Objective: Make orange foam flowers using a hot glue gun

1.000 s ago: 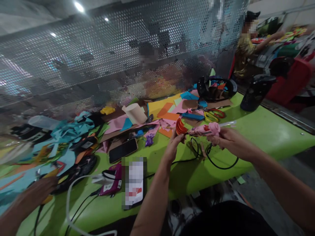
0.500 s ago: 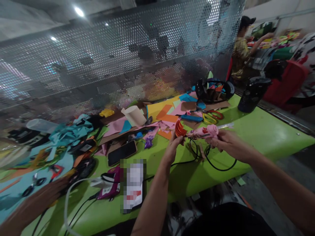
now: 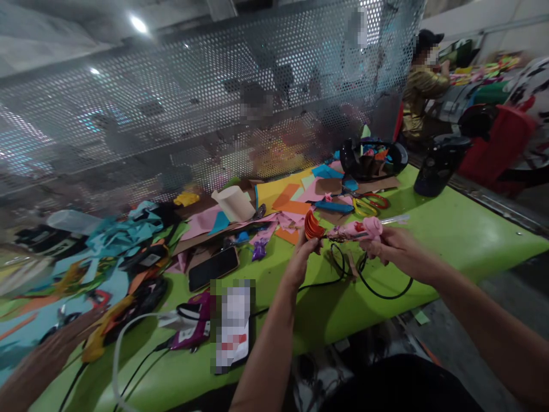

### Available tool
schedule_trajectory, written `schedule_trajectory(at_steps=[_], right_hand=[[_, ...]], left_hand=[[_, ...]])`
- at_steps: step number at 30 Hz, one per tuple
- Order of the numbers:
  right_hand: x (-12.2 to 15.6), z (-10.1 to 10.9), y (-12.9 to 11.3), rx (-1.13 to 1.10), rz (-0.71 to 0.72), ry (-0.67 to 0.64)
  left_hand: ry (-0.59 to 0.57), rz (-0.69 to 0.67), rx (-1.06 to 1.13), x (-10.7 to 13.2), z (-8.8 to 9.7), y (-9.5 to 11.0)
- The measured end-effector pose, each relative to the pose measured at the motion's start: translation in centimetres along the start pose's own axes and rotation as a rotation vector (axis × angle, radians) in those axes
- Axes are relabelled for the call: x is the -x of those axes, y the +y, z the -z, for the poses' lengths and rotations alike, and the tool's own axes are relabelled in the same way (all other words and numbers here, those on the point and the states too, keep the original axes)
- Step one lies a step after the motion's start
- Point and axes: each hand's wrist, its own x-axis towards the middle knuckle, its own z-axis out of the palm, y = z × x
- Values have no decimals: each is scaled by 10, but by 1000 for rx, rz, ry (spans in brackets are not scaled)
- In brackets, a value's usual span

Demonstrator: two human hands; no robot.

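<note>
My left hand [image 3: 304, 254] is closed on a small orange piece of stacked, curved layers [image 3: 314, 225]. My right hand [image 3: 392, 247] grips a pink glue gun [image 3: 355, 229], and a clear glue stick [image 3: 394, 220] juts out behind it. The gun's nozzle points left and reaches the orange piece or comes very close; whether they touch I cannot tell. Below the gun a black cord [image 3: 392, 297] loops over the green table [image 3: 343, 320].
Scissors [image 3: 369, 205], a blue cutter [image 3: 333, 206], paper scraps and a black bin [image 3: 375, 166] lie behind my hands. A dark phone [image 3: 213, 268], a purple power strip [image 3: 195, 323] and a lit phone [image 3: 234, 326] are leftward. A co-worker's hand [image 3: 71, 340] is beside a yellow glue gun [image 3: 98, 341].
My hands and the pink glue gun have hardly moved. At the left, the co-worker's hand has come off the yellow glue gun. The person in the background has drawn an arm in.
</note>
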Motion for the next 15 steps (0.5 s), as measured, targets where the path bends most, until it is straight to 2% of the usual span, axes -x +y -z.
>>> schedule_trajectory(at_steps=[5,9,15], right_hand=[[1,1,4,-28,-39,12],[3,6,11,-88,-98,79],[1,25,50,-164,-202,300]], left_hand=[[-6,6,18,3,-4,7],[-10,8,36,4,-6,11],[-27,-1,46,5,-7,13]])
